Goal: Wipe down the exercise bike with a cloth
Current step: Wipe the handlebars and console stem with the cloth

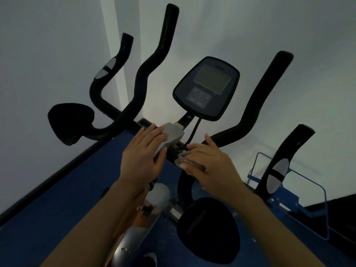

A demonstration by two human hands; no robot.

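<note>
my right hand (204,160) presses the crumpled cloth (182,158) onto the handlebar (250,116) where it meets the centre clamp, grip closed around the wad. my left hand (143,151) lies flat, fingers spread, on the grey clamp cover (171,136) of the exercise bike (154,201). the console cable (193,132) hangs just beside the cloth; i judge a careless swipe could snag it and tug the console (207,89). leaning on the cover could loosen it.
</note>
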